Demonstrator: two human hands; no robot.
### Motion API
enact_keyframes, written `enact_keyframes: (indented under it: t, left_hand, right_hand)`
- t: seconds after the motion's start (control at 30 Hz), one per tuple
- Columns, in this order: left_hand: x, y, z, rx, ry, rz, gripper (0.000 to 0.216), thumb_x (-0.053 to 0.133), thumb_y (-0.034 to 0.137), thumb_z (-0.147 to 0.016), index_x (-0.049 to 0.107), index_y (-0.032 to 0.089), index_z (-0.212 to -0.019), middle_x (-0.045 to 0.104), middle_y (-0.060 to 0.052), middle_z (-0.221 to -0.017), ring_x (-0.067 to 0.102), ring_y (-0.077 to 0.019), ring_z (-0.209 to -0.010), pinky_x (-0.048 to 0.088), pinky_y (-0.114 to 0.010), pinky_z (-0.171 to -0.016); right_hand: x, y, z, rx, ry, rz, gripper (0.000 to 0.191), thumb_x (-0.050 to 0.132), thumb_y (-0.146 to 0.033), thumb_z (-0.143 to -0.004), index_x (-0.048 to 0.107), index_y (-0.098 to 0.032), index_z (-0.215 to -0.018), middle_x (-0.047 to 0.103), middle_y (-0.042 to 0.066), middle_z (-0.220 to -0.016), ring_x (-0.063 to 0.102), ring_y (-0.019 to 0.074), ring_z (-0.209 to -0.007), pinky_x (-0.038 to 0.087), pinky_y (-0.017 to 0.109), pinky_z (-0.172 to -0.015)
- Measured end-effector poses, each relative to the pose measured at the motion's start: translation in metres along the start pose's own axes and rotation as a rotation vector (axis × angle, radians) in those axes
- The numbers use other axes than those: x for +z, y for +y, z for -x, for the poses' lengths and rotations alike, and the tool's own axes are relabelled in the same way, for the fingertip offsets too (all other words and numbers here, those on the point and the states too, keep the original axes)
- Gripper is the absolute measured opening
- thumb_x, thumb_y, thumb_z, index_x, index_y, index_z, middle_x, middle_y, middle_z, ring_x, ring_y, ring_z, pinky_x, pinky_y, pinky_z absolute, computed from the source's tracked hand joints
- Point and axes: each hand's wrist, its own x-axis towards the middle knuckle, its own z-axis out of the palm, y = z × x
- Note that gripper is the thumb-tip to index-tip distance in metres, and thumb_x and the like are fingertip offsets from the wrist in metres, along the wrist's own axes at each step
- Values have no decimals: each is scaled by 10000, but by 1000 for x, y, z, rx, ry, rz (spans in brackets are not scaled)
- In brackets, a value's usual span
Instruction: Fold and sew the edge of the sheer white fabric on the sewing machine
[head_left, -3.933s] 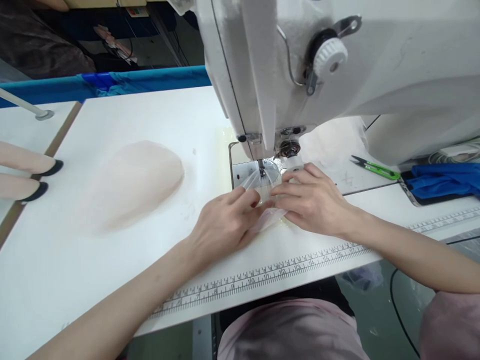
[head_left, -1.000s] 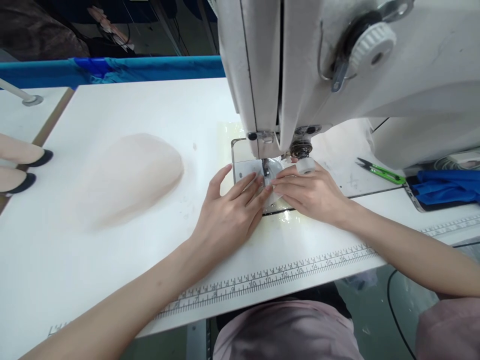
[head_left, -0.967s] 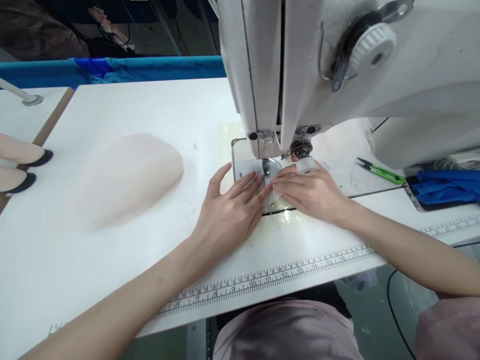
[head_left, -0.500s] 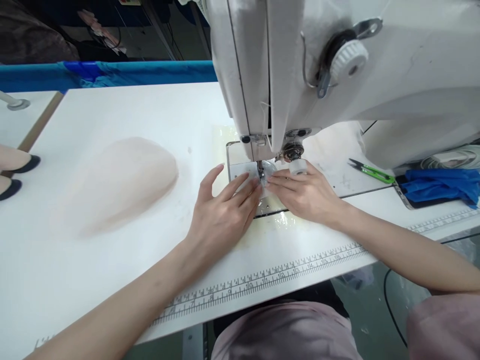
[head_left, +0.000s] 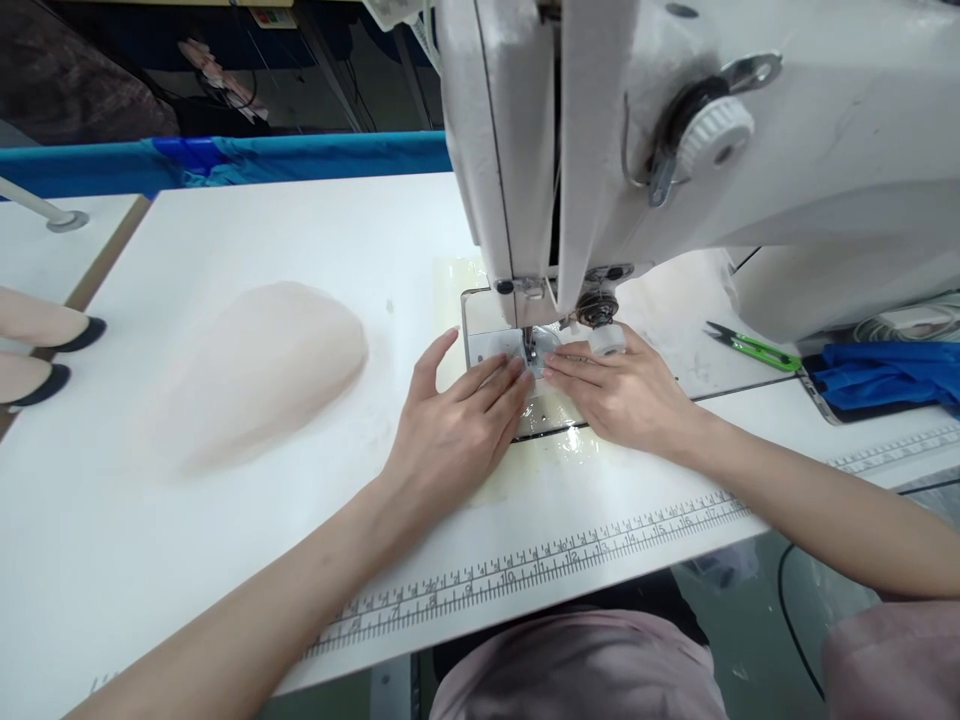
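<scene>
My left hand (head_left: 466,425) lies with fingers spread, its fingertips on the metal plate (head_left: 534,425) just left of the presser foot (head_left: 529,345). On the other side, my right hand (head_left: 619,385) rests with its fingers stretched out and close together, the tips beside the foot. A sewing machine (head_left: 517,150) with a white head stands over both hands. Something thin and whitish seems to lie under the fingertips, but I cannot make out what it is.
Green thread snips (head_left: 754,347) lie on the right, beside a blue cloth (head_left: 889,375) on a dark flat object. A pale beige rounded patch (head_left: 277,370) shows on the white table (head_left: 187,560). A printed ruler (head_left: 510,577) runs along the front edge. Two beige, black-tipped shapes (head_left: 45,325) enter at left.
The whole view has shifted slightly, so everything appears a little further right and down. Both hands keep their places by the presser foot, with hardly any visible movement.
</scene>
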Motion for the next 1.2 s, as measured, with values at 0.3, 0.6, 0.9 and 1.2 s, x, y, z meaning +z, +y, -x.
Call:
enact_keyframes:
  t: [0.3, 0.6, 0.9, 1.2]
  left_hand:
    - [1, -2, -3, -26, -23, 51, 312, 473, 158, -931, 612, 239, -1198, 694, -61, -1131, 642, -256, -1092, 308, -646, -1087]
    - [2, -2, -5, -18, -11, 5, 279, 466, 168, -940, 619, 192, -1173, 691, -79, -1137, 646, -244, -1085, 299, -619, -1100]
    - [2, -5, -3, -16, -4, 4, 265, 470, 187, -943, 625, 208, -1157, 689, -57, -1148, 642, -223, -1092, 326, -567, -1097]
    - [-8, -15, -1, -41, -67, -158, 427, 476, 411, -947, 595, 82, -1192, 668, -156, -1168, 640, -303, -1058, 438, -502, -942]
  right_hand:
    - [-1, 1, -4, -14, 64, 44, 319, 429, -55, -915, 720, -176, -965, 741, 23, -997, 618, 157, -806, 404, 387, -989]
    - [0, 3, -5, 0, 0, 56, 308, 432, -52, -912, 702, -142, -1030, 739, 34, -1005, 640, 165, -865, 381, 402, -1038]
    - [-2, 2, -5, 10, -37, 76, 311, 439, -59, -907, 689, -148, -1068, 734, 29, -1032, 646, 171, -846, 416, 424, -981]
    - [-5, 3, -6, 9, 51, 73, 304, 442, -30, -879, 685, -122, -1037, 732, 37, -1031, 633, 178, -922, 415, 397, -970]
